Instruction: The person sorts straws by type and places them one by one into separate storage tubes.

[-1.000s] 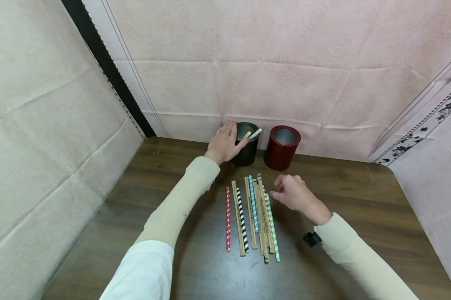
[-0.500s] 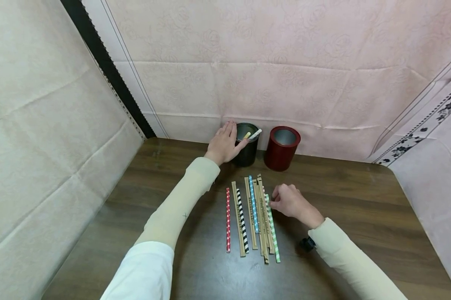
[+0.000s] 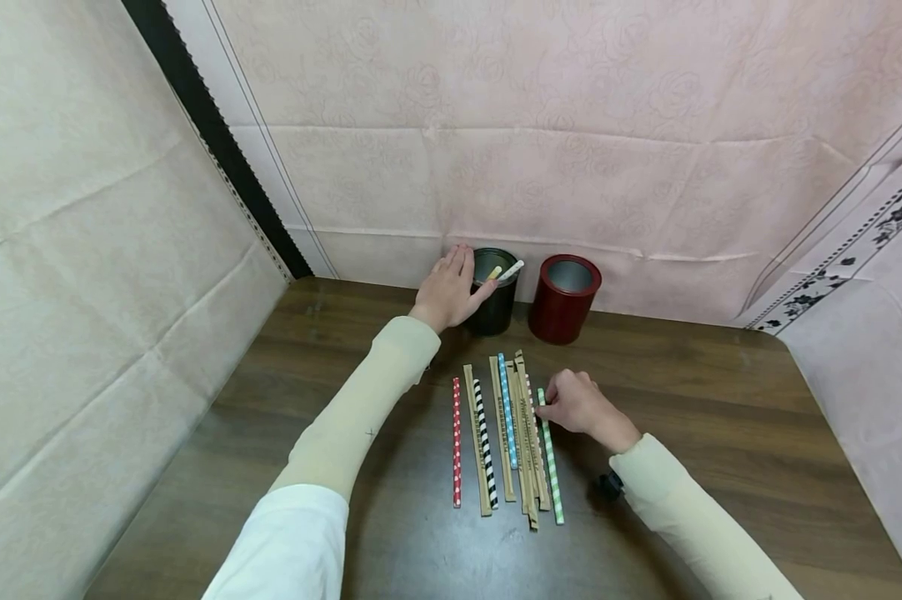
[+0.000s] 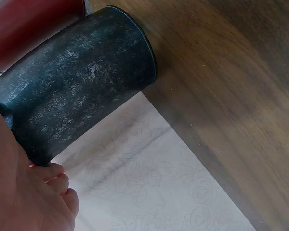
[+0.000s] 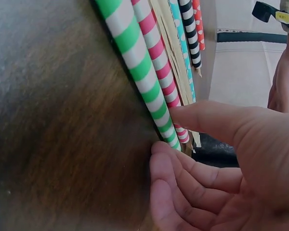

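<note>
My right hand (image 3: 581,403) pinches the green-and-white striped paper straw (image 5: 148,87) between thumb and fingertips, near the straw's far end. Right beside it lies a pink-and-white striped straw (image 5: 160,65). My left hand (image 3: 446,288) rests against the left side of a dark green can (image 3: 493,313), fingers fairly straight and thumb across the front of the rim. In the left wrist view its fingertips (image 4: 59,183) show at the can's rim. A yellow stick (image 3: 493,272) and a white stick (image 3: 511,270) poke up inside this can.
A red can (image 3: 563,308) stands to the right of the green one. Left of my right hand lie brown paper-wrapped straws (image 3: 528,467), a blue dotted straw (image 3: 508,417), a black-and-white striped straw (image 3: 485,442) and a red dotted straw (image 3: 456,442). Fabric walls (image 3: 571,183) border the wooden table.
My right hand has moved down to the green striped straw and taken hold of it. The straw's far end has shifted right, apart from the others. The left hand has stayed put.
</note>
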A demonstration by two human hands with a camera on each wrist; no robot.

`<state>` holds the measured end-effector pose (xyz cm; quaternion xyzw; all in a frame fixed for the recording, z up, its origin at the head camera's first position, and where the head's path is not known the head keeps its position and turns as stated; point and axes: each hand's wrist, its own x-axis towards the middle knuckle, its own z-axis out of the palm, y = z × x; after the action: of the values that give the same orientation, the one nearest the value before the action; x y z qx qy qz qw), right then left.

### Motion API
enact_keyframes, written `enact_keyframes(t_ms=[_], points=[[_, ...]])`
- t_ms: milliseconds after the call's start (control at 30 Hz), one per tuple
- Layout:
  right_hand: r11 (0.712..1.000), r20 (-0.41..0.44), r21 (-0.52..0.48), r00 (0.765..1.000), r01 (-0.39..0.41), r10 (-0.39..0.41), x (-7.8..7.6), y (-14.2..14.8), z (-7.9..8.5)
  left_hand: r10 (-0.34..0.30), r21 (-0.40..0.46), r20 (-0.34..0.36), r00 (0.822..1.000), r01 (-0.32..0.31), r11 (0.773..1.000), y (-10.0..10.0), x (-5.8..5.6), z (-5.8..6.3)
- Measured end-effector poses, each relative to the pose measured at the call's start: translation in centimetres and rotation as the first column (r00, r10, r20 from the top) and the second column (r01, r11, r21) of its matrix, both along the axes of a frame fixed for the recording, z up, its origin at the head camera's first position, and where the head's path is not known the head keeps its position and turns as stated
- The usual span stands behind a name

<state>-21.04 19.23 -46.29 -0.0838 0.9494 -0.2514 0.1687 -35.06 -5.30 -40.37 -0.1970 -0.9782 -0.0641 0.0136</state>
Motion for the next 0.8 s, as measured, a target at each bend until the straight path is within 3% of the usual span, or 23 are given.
enact_keyframes(t_ms=[167,367,500,800], points=[[1.000,0.015,0.001,1.000,0.018,-0.018,-0.4,0.1,-0.2,-0.001,-0.004,0.004,1.000,0.001,1.000,0.0,-0.1,0.0],[0.998,0.055,-0.061,0.998,0.005,-0.001,-0.7,0.5,-0.4,-0.001,-0.009,-0.003,1.000,0.000,1.000,0.0,-0.1,0.0],[0.995,0.091,-0.097,0.995,0.038,-0.029,-0.8,0.9,-0.4,-0.002,-0.010,-0.005,1.000,0.002,1.000,0.0,-0.1,-0.1],[0.983,0.027,-0.177,0.999,0.050,-0.046,-0.6,1.5,1.3,-0.002,-0.020,0.003,1.000,0.002,1.000,-0.1,-0.1,-0.1]])
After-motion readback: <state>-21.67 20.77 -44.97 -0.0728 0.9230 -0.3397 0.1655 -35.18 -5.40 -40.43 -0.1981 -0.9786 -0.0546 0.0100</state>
